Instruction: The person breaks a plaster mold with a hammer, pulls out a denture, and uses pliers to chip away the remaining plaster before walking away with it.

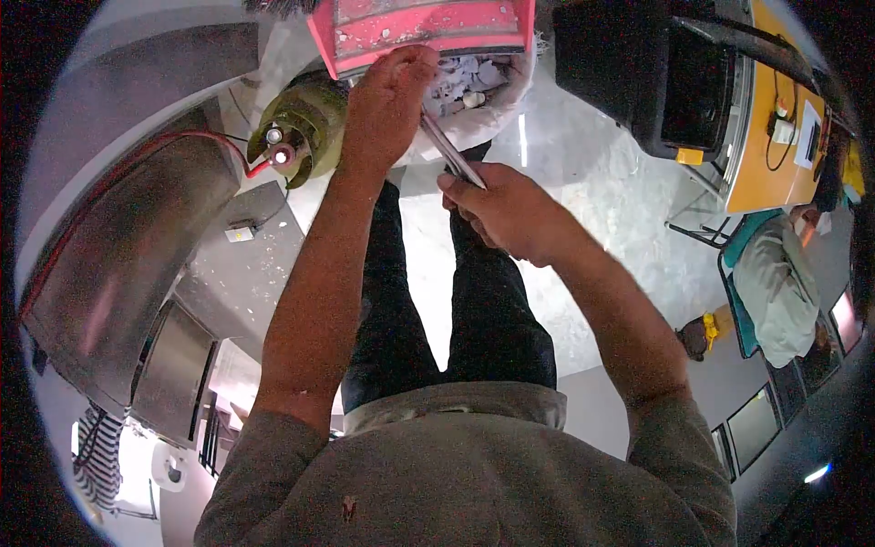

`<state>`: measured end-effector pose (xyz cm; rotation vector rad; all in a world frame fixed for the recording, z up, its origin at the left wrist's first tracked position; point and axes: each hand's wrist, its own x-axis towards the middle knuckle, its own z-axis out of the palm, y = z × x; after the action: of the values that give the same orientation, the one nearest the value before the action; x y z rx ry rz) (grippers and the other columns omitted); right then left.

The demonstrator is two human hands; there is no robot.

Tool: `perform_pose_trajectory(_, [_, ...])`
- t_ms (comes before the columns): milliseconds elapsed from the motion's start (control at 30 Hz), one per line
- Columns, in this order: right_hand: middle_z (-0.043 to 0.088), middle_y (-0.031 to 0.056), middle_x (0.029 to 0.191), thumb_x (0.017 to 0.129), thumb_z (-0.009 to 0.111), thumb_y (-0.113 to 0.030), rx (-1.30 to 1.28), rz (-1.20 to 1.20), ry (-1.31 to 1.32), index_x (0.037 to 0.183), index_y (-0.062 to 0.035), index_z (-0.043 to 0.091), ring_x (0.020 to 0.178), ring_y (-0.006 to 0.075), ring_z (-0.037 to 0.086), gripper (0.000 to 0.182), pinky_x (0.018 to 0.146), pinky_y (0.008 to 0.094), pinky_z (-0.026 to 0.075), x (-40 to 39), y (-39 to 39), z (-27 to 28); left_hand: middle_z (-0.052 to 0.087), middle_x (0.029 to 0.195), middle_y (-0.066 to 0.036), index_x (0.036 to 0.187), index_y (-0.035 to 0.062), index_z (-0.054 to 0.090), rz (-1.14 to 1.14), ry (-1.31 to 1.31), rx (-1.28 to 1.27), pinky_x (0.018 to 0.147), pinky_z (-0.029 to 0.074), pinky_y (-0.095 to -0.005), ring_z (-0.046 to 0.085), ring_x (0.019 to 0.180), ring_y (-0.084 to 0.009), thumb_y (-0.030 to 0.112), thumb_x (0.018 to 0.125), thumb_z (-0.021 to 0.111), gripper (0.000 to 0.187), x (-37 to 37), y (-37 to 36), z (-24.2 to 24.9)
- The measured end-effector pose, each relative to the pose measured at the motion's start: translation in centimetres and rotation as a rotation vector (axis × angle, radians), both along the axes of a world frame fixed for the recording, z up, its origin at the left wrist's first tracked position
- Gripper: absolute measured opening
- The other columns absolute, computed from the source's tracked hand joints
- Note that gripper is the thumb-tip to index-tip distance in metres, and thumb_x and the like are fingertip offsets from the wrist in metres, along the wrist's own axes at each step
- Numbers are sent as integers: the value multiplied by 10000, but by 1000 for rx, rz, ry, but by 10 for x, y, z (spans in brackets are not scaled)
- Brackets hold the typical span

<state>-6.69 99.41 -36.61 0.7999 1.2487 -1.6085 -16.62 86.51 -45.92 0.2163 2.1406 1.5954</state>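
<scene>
A pink dustpan (428,25) with white bits stuck on it tilts over a bin lined with a white bag (497,118). Torn paper scraps (460,87) fill the bin's top. At the dustpan's black-edged lip, my left hand (392,100) is closed; its fingertips are partly hidden. My right hand (515,210) is wrapped round a slim silvery pole (447,146), which runs up beneath my left hand. Where the pole ends cannot be seen.
A green gas cylinder (314,123) with a red hose (173,137) stands left of the bin, beside a steel unit (128,237). Dark bristles (278,5) show at the top edge. To the right are a black case-like object (611,73), an orange-topped table (775,137) and a chair (743,283).
</scene>
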Motion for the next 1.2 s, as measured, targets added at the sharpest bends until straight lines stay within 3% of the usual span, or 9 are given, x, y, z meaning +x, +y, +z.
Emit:
perform_pose_trajectory(100, [424, -19, 632, 976, 507, -325, 320, 157, 214, 903, -21, 567, 514, 93, 362, 318, 460, 263, 305, 5, -7, -10, 658, 815, -64, 966, 11, 627, 23, 18, -122, 536, 478, -272, 606, 711, -148, 378, 966, 444, 410, 2, 4, 6])
perform_pose_trajectory(167, [448, -11, 648, 979, 501, -315, 403, 157, 250, 924, -11, 569, 540, 111, 393, 316, 485, 273, 326, 0, -2, -13, 654, 868, -91, 959, -1, 619, 444, -1018, 656, 546, 483, -275, 589, 687, -177, 397, 950, 452, 432, 0, -9, -14])
perform_pose_trajectory(233, [559, 39, 737, 971, 511, -285, -227, -377, -204, 1043, 7, 582, 655, 168, 545, 309, 592, 291, 442, -11, 13, -4, 648, 904, -111, 959, -3, 620, 343, -1092, 745, 578, 497, -286, 586, 684, -190, 411, 942, 460, 444, 1, -22, -18])
perform_pose_trajectory(300, [599, 67, 811, 968, 513, -267, -174, -307, -125, 1106, 6, 572, 740, 189, 592, 311, 664, 303, 475, -15, 19, 3, 628, 958, -152, 1002, -3, 603, 40, -1285, 1069, 681, 535, -366, 596, 707, -210, 428, 915, 484, 456, -3, -32, -24])
perform_pose_trajectory(400, [660, 134, 1009, 949, 533, -248, -104, -169, 16, 1234, 3, 537, 945, 233, 655, 380, 820, 318, 516, -2, 39, -2, 630, 941, -136, 1055, 4, 578, 252, -1062, 642, 781, 529, -463, 623, 763, -241, 344, 913, 501, 377, 5, -24, -15])
perform_pose_trajectory(633, [649, 88, 1020, 950, 542, -337, 297, 689, 190, 1318, -82, 496, 955, 173, 591, 450, 880, 324, 449, 4, 71, 8, 639, 962, -83, 1083, 74, 587, 308, -946, 607, 883, 514, -495, 630, 886, -223, 303, 916, 505, 296, 3, -35, -22])
perform_pose_trajectory(733, [606, 224, 1132, 953, 485, -260, 300, 612, 317, 1287, -38, 485, 1083, 376, 578, 401, 952, 440, 445, 12, 67, 8, 639, 977, -70, 1086, 83, 582, 297, -993, 674, 880, 509, -507, 629, 887, -232, 309, 914, 517, 291, 1, -32, -18])
perform_pose_trajectory(1133, [547, 211, 1266, 993, 440, -319, 459, 533, 417, 1359, -51, 443, 1141, 336, 555, 454, 986, 409, 422, 14, 45, 3, 636, 955, -60, 1070, 98, 597, 401, -975, 672, 876, 473, -479, 616, 896, -204, 273, 919, 507, 248, 6, -32, -25])
perform_pose_trajectory(1200, [543, 206, 1273, 994, 437, -326, 460, 532, 433, 1360, -49, 442, 1140, 335, 556, 460, 985, 410, 424, 14, 44, 1, 631, 891, -53, 1031, 79, 596, 368, -958, 690, 756, 521, -373, 621, 791, -173, 251, 916, 502, 227, 6, -31, -23])
